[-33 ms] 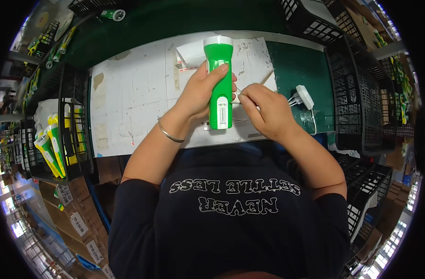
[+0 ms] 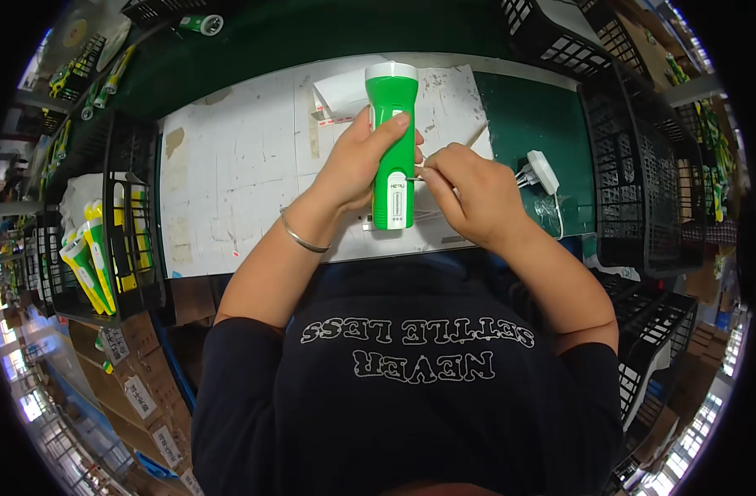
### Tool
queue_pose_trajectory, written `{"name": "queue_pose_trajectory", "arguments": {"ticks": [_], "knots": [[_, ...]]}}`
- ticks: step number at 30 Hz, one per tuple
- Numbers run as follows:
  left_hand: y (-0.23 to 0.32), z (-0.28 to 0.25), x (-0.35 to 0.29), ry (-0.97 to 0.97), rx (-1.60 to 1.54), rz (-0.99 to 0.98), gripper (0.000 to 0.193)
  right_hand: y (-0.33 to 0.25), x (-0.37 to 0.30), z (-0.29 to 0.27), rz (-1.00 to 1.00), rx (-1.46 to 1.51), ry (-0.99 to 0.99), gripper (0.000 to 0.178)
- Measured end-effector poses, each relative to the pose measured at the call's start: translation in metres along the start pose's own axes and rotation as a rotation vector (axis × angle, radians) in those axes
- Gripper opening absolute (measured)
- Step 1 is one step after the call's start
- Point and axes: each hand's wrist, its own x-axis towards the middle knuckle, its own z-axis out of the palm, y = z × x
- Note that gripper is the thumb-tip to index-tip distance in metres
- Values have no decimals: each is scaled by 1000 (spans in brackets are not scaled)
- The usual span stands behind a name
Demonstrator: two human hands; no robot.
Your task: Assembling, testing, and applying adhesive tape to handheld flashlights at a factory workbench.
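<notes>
A green flashlight [image 2: 400, 149] with a white head stands out over the white work surface [image 2: 229, 165], its head pointing away from me. My left hand [image 2: 357, 161] is wrapped round its body from the left, thumb on top by the switch and fingertips showing on the right side. Close to its right side, my right hand [image 2: 473, 194] is closed in a pinch on a thin metal rod [image 2: 415, 178]. The rod's tip reaches the flashlight at the upper edge of the white label panel. What kind of tool the rod is, I cannot make out.
A white power adapter [image 2: 542, 172] with cords lies right of my right hand. Black crates [image 2: 642, 165] stand at the right. At the left, a black basket [image 2: 134, 281] holds several green-yellow flashlights [image 2: 93, 260]. Another flashlight [image 2: 202, 26] lies at the far left.
My right hand has shifted slightly left, and the rod's tip now lies over the label panel's edge. The flashlight has moved a touch to the right in my left hand.
</notes>
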Motion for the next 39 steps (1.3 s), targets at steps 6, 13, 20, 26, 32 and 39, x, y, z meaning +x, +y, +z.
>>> {"name": "queue_pose_trajectory", "arguments": {"ticks": [6,13,20,26,32,39], "knots": [[-4,0,-4,32,43,6,45,-7,5,8,-141,-224,-98,11],[7,-26,3,113,-35,105,58,-21,-20,7,-382,125,-332,25],[-7,-11,-3,9,-155,17,29,-11,17,27,353,368,-97,34],[0,-11,-15,40,122,-21,35,32,20,10,513,658,-78,41],[13,-4,-29,-33,1106,116,53,40,43,-18,522,555,-338,58],[58,-33,-63,-134,1567,-34,46,54,34,-27,458,767,-452,71]]}}
